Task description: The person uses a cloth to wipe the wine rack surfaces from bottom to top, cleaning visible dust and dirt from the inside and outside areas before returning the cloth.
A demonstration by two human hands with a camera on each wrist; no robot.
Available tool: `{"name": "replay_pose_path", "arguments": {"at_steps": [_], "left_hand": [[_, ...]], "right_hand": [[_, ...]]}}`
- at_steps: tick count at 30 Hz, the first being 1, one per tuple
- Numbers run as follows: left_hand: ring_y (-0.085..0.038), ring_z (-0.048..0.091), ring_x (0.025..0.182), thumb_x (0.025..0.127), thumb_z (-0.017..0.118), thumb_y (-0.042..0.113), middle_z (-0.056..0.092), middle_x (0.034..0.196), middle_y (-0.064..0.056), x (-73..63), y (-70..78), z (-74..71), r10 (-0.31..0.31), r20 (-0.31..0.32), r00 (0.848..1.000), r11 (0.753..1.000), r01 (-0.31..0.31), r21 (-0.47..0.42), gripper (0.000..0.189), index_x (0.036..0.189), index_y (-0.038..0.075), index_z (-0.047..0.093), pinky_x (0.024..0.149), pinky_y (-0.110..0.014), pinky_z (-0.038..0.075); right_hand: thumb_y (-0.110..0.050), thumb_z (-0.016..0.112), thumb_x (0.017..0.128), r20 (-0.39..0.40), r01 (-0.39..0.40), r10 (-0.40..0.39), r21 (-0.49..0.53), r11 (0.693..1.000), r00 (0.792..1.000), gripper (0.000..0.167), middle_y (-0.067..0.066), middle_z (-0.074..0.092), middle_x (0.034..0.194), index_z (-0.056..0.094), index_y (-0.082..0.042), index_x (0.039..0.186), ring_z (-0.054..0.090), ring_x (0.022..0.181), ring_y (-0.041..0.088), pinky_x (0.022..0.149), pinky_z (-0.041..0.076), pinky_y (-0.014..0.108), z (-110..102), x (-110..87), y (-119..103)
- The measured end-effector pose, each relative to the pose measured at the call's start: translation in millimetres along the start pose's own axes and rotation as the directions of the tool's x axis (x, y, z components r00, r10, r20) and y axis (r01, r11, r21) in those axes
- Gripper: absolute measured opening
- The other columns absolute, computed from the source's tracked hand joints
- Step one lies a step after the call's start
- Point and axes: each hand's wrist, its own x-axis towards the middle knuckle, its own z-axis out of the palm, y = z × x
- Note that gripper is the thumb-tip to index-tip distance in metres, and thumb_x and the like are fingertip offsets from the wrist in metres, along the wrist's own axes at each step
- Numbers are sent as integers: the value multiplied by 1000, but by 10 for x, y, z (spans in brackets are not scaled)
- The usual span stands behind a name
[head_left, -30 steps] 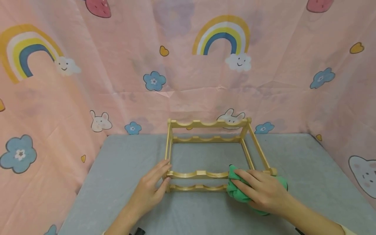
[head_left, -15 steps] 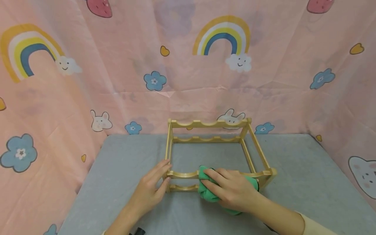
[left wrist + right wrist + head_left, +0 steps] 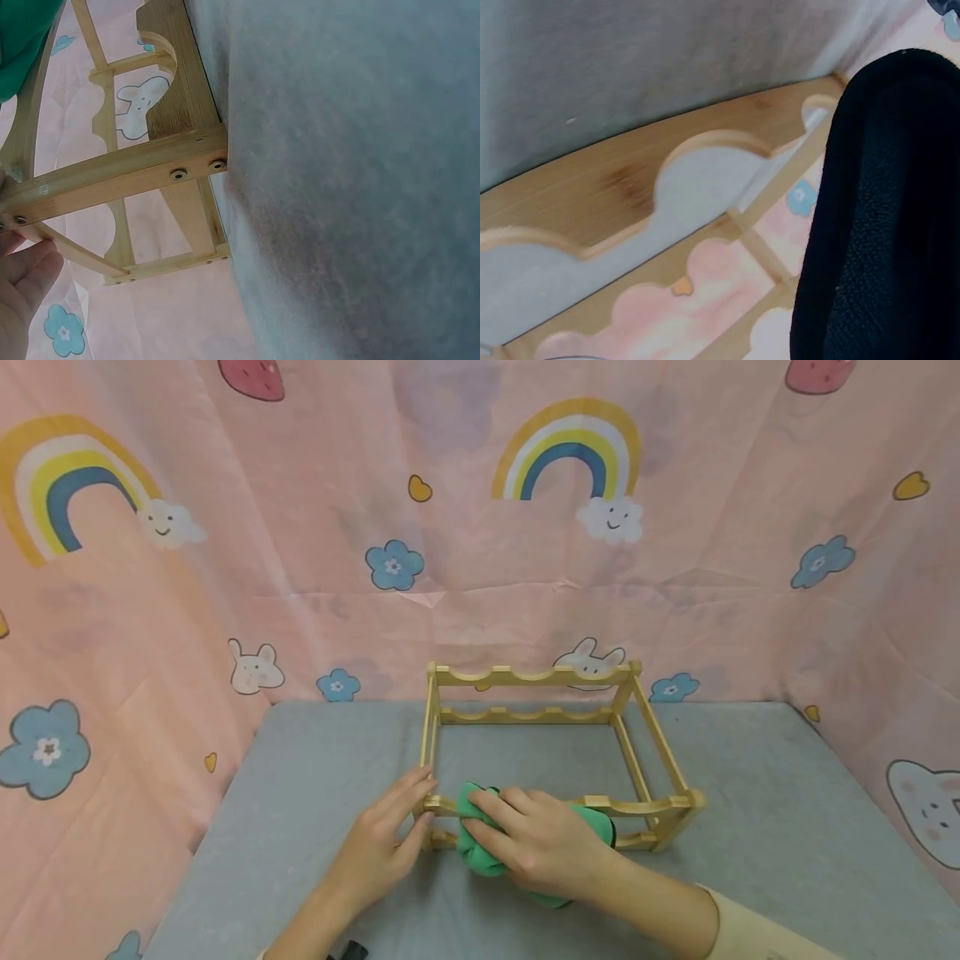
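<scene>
A light wooden rack [image 3: 501,675] with scalloped rails, like a wine rack, stands on the grey-covered table. My left hand [image 3: 382,835] holds its front left corner, thumb at the front and fingers along the side. In the left wrist view, fingertips [image 3: 46,259] meet the wood beside the end post [image 3: 120,176]. My right hand [image 3: 551,843] grips a bunched green cloth [image 3: 476,843] with dark edging against the front rails, left of their middle. The cloth covers part of both rails. Dark, fuzzy fabric [image 3: 877,210] fills the right side of the right wrist view, beside a scalloped board [image 3: 634,172].
Grey cloth covers the table [image 3: 780,810]. Behind and at both sides hangs a pink curtain [image 3: 480,543] printed with rainbows, flowers and rabbits; the rack's rear stands close to it. A small black object [image 3: 352,951] shows at the bottom edge near the left forearm.
My right hand has slid the green cloth leftward along the front rails, from the right corner toward my left hand. The left hand and the rack have stayed in place.
</scene>
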Motion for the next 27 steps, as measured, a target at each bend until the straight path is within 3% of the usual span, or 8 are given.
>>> {"name": "replay_pose_path", "arguments": {"at_steps": [10,13,17,19,21,23,26,27], "left_hand": [[-39,57,135,90,75,-5,58,148,-18,-29,-24,-7,-59,51,997,998,60,-12,51,139,3,63,106,-45,54],[-39,59,133,90,75,-5,58,148,-18,-29,-32,-2,-48,49,998,999,48,-6,51,139,4,63,105,-45,54],[-38,59,133,91,74,-5,58,148,-17,-33,-35,0,-49,45,998,999,49,-3,50,139,4,63,107,-43,53],[-38,59,134,90,74,-5,59,148,-17,-36,-33,-3,-52,43,998,999,52,-2,50,139,4,63,108,-42,52],[-38,58,134,89,75,-5,59,148,-18,-38,-31,-2,-52,39,998,999,52,0,51,138,4,64,109,-41,51],[-38,59,134,88,77,-7,59,147,-18,-37,-31,0,-40,32,999,999,40,4,53,137,4,64,109,-40,51],[-38,59,133,84,79,-9,59,147,-17,-32,-34,4,-18,20,1000,1000,18,6,56,137,3,64,110,-36,49],[-38,59,133,83,79,-10,59,147,-16,-30,-34,3,-14,17,1000,1000,14,6,58,137,3,64,110,-35,49]], "right_hand": [[-15,53,106,62,60,-55,-80,995,997,25,4,68,125,77,-15,114,59,81,15,62,54,18,66,65,-83],[-18,70,97,85,71,-63,-90,993,994,19,5,68,126,76,-15,115,61,82,17,65,56,20,13,16,-62],[-21,91,76,85,45,-39,-79,996,996,42,6,67,125,75,-14,114,61,82,18,62,55,21,-80,-80,-7],[-19,89,77,80,28,-23,-64,998,997,41,8,67,126,75,-13,114,60,80,19,59,52,20,-124,-141,25],[-15,75,90,75,12,-8,-52,999,997,26,9,67,126,75,-12,115,59,78,19,56,50,20,-171,-212,58],[-14,60,98,74,-3,6,-39,999,997,23,11,67,126,74,-11,116,59,78,20,54,48,21,-225,-299,94],[-12,70,90,80,-27,29,-24,999,996,27,13,68,125,74,-9,117,60,79,23,52,48,23,-324,-435,148],[-12,79,81,87,-37,39,-22,999,995,37,14,68,126,74,-8,118,61,81,24,53,49,25,-363,-482,165]]}}
